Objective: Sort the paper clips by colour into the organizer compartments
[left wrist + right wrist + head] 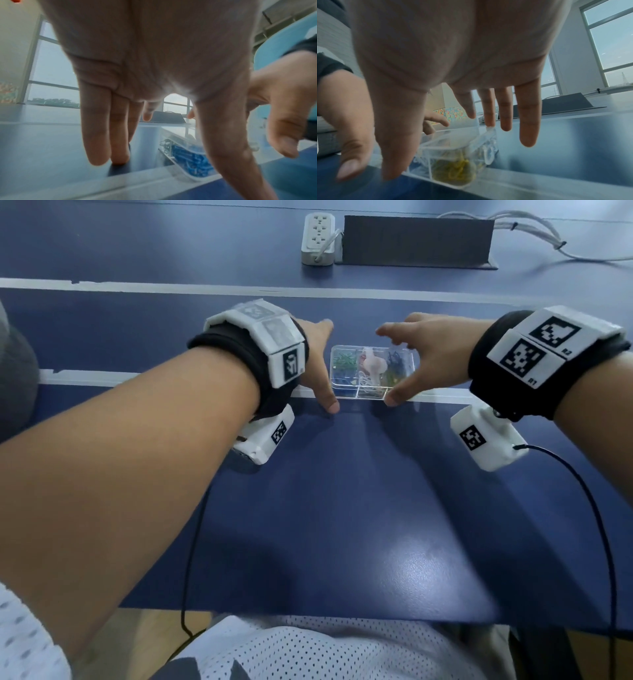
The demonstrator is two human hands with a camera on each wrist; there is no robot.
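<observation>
Grip: neither hand holds anything. Left hand (317, 364) is spread with straight fingers at the left end of the organizer (373, 392); right hand (428, 354) is spread the same way at the right end, fingers arched over its far edge, thumb by the near right corner.
Contact: both thumbs lie at or just beside the near corners of the box; whether they press on it or only flank it cannot be told.
Organizer: clear plastic box with compartments, lying on the blue table (342, 491) towards its far side, across a pale strip that runs along the surface.
Green clips (343, 360): gathered in the far left compartment.
Blue clips (192, 161): packed together in the near left compartment, shown plainly in the left wrist view.
Yellow clips (455, 171): heaped in the near right compartment, in the right wrist view.
Other compartments: darker blue or purple clips far right, pale and pinkish ones in the middle; the exact contents are blurred.
Lid: unclear whether one is on.
Loose clips: none visible on the table around the box.
Progress: sorting looks finished or very nearly so, each visible colour in its own cell.
Left to do: probably only handling the box itself.
</observation>
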